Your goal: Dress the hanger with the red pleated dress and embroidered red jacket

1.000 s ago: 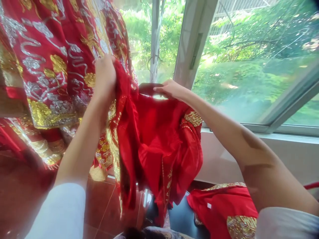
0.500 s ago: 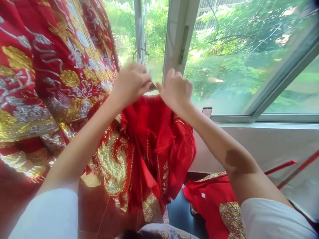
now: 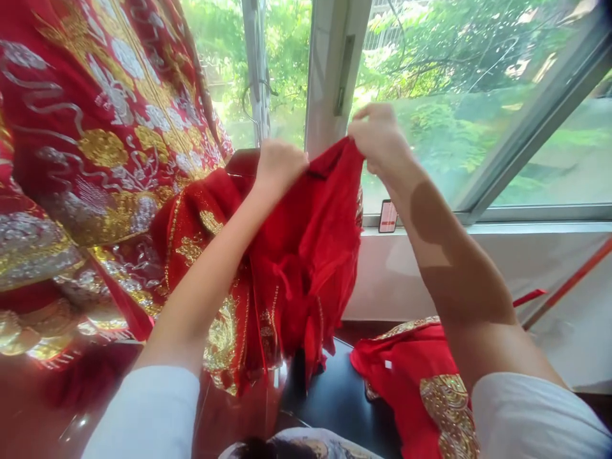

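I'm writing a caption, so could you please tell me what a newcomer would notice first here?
The bright red garment in the middle probably comes first, its edge gripped by the right hand. At left, another red garment glitters with gold and silver embroidery, and sunlit greenery shows through the windows behind.

The left hand grips the top edge of a red, gold-embroidered jacket beside a hanger; the right hand pinches the jacket's raised edge. A smartphone stands on the windowsill.
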Tool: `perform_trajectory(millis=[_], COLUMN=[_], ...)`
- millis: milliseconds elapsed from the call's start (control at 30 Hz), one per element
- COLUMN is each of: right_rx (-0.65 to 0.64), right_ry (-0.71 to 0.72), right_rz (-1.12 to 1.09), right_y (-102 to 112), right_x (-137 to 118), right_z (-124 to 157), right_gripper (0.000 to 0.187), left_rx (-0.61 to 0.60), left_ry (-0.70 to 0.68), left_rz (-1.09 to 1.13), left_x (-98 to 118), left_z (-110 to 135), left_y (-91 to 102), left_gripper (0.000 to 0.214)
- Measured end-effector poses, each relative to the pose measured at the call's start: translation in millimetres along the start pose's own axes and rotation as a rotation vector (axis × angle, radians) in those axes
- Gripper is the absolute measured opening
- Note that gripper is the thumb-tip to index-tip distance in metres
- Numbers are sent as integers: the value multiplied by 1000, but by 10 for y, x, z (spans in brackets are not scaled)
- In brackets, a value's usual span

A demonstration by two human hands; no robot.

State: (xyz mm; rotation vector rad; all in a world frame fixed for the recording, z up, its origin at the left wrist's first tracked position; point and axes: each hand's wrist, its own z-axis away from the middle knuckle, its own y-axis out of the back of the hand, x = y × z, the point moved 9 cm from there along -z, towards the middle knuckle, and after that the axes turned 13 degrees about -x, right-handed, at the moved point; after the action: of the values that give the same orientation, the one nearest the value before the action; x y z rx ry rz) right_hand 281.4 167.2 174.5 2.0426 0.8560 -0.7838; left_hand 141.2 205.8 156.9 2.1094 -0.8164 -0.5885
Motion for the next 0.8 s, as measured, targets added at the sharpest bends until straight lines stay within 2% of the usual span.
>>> perform_trajectory(millis=[67,100,133,200,267,300,333,367,467,533,600,700,800], right_rx=[153,192,157,6,-165,-215,-198,-128,218,284,243,182,74], right_ry=[50,78,115,130,120,123,125,129,161,213,222,111,31], right_rz=[97,189,286,422,488,489,469,440,361,364,385,393,261], right_y=[14,-68,-237,-641,-956,-1016,-968,-830,-218,-71,-184,-539,-790], right_x=[-309,-455,-577,-618,-449,-326,-192,-58,312,492,644,875,1025], right_z=[66,168,292,610,938,1066,1150,1189,1179,1143,1162,1341,1490], right_gripper=[13,14,16,21,23,23,24,26,28,26,21,21,19], left_rx=[-31,-48,-66,-95,-107,-109,-110,-114,-136,-153,-176,-226,-269], left_ry=[20,34,57,93,109,102,81,52,-36,-56,-38,-18,-14], left_rz=[-2,-1,0,0,8,15,22,27,17,11,13,30,39], left_x=[-8,-16,-31,-52,-59,-51,-35,-14,36,32,3,-19,-13], left_z=[-29,-37,-39,-26,2,18,32,43,64,67,66,71,85], left_y=[-15,-19,-21,-8,25,42,58,68,74,72,73,78,92], left_gripper=[37,37,38,40,43,45,47,48,49,44,40,37,38])
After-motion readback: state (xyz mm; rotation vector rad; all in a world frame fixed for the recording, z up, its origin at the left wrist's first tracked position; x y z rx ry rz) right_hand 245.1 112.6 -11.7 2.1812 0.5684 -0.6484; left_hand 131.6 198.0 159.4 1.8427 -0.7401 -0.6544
